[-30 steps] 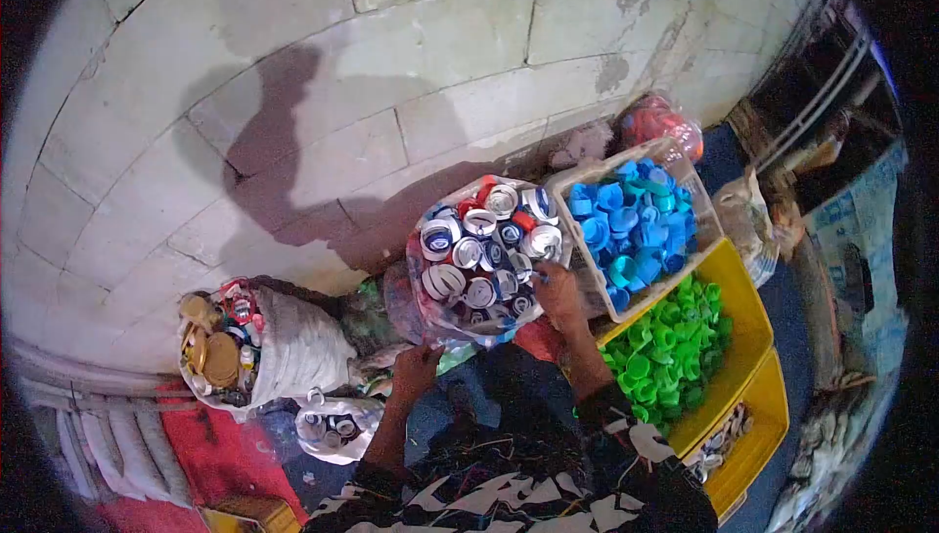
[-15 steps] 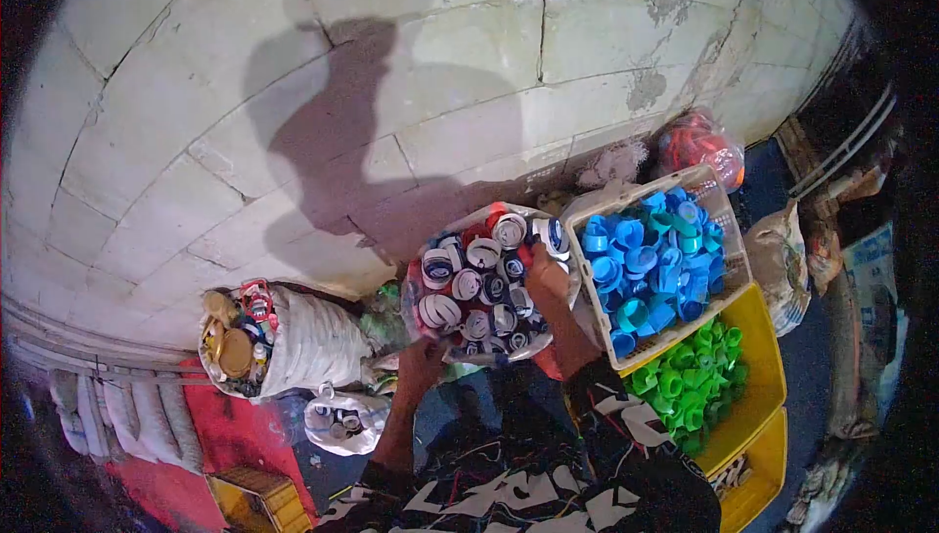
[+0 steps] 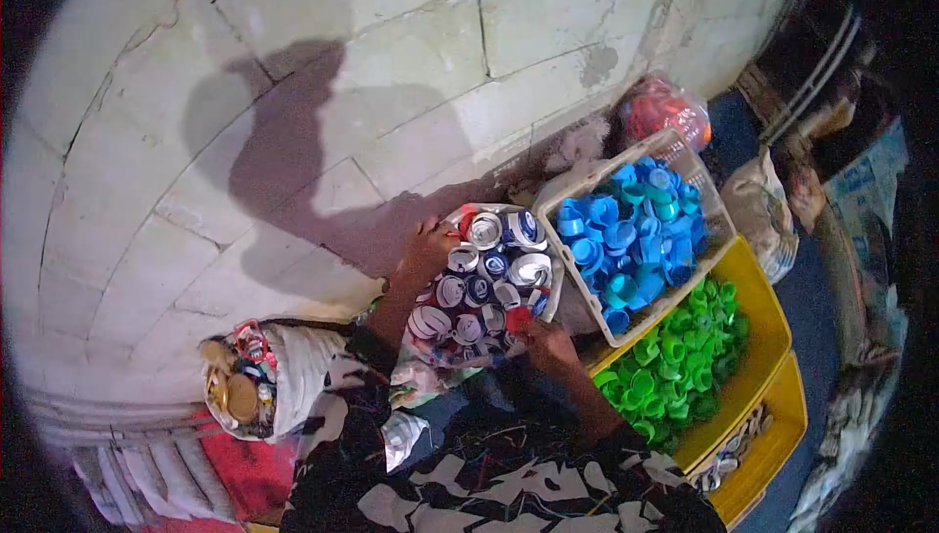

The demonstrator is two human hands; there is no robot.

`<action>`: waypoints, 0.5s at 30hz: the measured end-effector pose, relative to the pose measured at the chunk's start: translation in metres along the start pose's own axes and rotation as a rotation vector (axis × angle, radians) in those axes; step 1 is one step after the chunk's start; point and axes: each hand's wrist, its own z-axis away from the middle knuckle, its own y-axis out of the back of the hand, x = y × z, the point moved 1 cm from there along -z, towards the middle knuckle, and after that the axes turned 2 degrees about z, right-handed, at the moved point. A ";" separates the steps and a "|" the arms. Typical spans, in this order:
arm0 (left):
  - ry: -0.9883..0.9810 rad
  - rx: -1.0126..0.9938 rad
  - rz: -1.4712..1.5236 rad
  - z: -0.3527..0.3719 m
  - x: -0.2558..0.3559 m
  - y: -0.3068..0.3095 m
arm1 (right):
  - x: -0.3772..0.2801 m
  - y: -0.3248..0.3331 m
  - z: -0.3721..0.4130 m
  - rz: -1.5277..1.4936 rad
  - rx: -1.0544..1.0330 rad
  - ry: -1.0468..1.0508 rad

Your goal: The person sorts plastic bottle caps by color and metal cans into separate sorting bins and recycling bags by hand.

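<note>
While clenched, both grips (image 3: 427, 244) (image 3: 548, 345) on cap bag (image 3: 556, 288).

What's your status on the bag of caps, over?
Left hand grips bag far rim. Right hand at near rim, grip unclear. Bag full of white-blue caps. Blue-cap crate tight against its right side.

Nothing really readable here tbh. The white-and-blue caps (image 3: 484, 274) in the bag (image 3: 430, 377) have print on them, but it's too small and blurry. White shapes on the black shirt (image 3: 509, 484) might be lettering, can't tell. Same with the printed paper (image 3: 866, 181) on the right.
</note>
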 end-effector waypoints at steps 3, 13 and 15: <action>-0.143 0.047 -0.025 -0.017 -0.012 -0.013 | 0.002 -0.008 0.033 -0.063 0.153 -0.037; -0.114 -0.401 -0.006 -0.046 -0.027 0.013 | -0.033 -0.008 0.053 -0.077 0.165 -0.130; -0.135 -0.376 0.014 -0.044 -0.033 0.003 | -0.029 -0.019 0.051 -0.063 0.220 -0.075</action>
